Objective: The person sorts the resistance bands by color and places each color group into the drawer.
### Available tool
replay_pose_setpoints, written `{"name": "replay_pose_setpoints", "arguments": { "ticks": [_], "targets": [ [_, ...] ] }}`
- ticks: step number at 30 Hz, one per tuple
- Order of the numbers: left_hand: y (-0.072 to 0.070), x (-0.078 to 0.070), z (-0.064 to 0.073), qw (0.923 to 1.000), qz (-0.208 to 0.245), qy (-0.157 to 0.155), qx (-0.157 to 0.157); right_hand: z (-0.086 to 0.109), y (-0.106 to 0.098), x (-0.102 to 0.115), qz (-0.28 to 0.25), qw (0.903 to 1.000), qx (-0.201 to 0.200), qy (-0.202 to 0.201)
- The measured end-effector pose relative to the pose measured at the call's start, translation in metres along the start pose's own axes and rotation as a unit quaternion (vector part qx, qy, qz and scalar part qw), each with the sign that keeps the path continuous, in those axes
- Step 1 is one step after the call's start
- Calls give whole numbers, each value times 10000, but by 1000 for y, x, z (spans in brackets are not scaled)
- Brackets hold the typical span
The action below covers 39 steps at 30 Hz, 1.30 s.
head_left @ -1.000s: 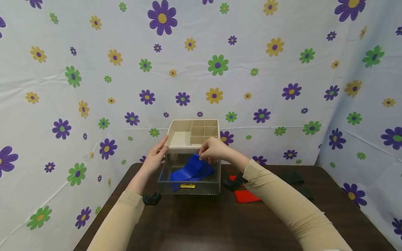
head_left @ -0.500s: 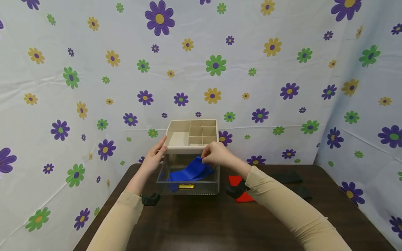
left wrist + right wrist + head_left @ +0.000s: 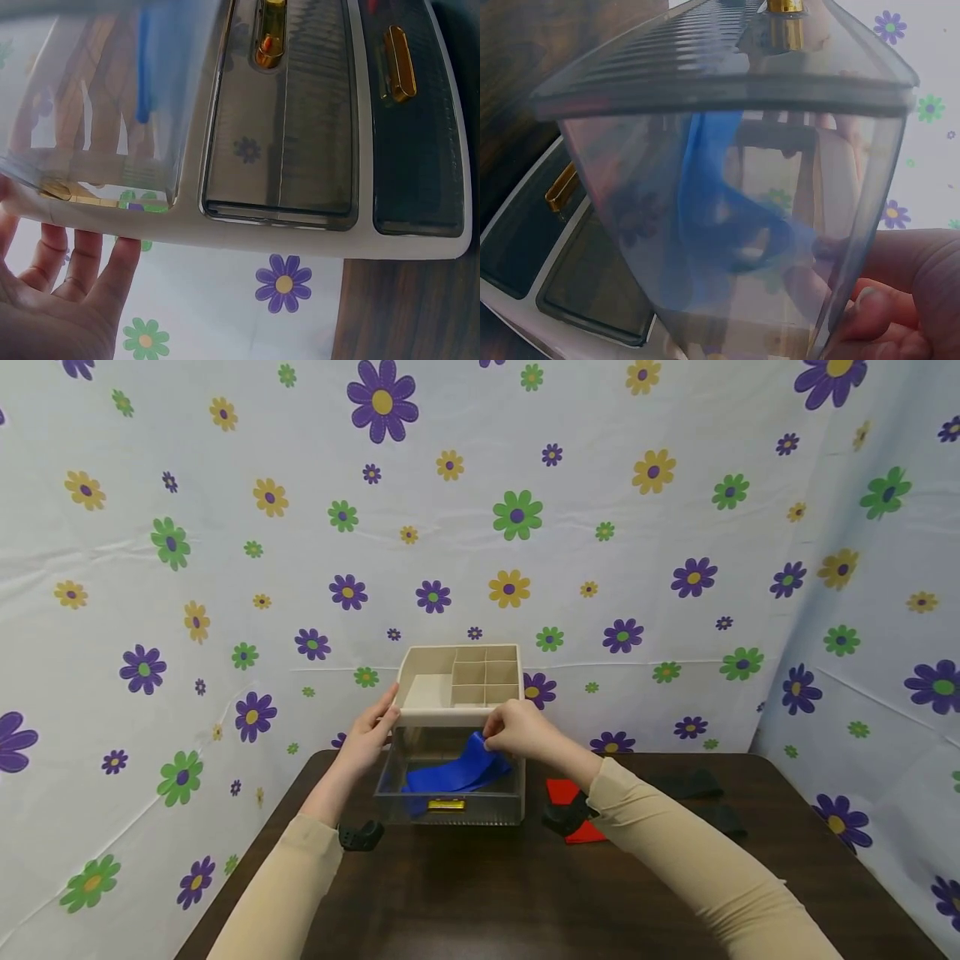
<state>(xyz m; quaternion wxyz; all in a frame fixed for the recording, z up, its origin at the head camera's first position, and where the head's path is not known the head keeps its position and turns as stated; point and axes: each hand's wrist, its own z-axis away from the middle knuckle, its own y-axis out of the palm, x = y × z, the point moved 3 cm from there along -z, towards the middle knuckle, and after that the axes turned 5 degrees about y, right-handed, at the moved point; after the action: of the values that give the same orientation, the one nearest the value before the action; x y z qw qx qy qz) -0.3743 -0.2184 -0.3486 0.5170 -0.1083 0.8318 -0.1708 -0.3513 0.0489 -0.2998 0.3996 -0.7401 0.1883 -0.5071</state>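
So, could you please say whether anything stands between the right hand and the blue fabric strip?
Nothing visible does: the right hand pinches the raised end of the blue fabric strip in the open top drawer.

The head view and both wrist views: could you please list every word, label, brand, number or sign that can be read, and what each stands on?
No text is readable in any view.
The white plastic drawer organizer, its clear drawer with a gold handle, and the blue cloth-like strip show no legible lettering.
Any marking on the black wrist straps is too small to read.
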Motion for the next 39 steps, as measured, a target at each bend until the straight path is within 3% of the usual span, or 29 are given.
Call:
{"name": "replay_pose_setpoints", "arguments": {
  "ticks": [7,21,28,33,39],
  "targets": [
    [-1,0,-1,10000,5,61,-46,-2,-4,-2,112,9998,-74,-137],
    [-1,0,-1,9999,-8,119,-87,17,-26,15,-329,9981,380,-351],
    [-5,1,0,9999,-11,97,-89,40,-32,28,-576,9941,663,-643],
    [-5,-1,1,9999,80,123,-82,64,-23,29,-888,9903,685,-820],
    [-2,-30,11,9999,97,56,-1,93,-6,27,-1594,9802,795,-868]
  ]
}}
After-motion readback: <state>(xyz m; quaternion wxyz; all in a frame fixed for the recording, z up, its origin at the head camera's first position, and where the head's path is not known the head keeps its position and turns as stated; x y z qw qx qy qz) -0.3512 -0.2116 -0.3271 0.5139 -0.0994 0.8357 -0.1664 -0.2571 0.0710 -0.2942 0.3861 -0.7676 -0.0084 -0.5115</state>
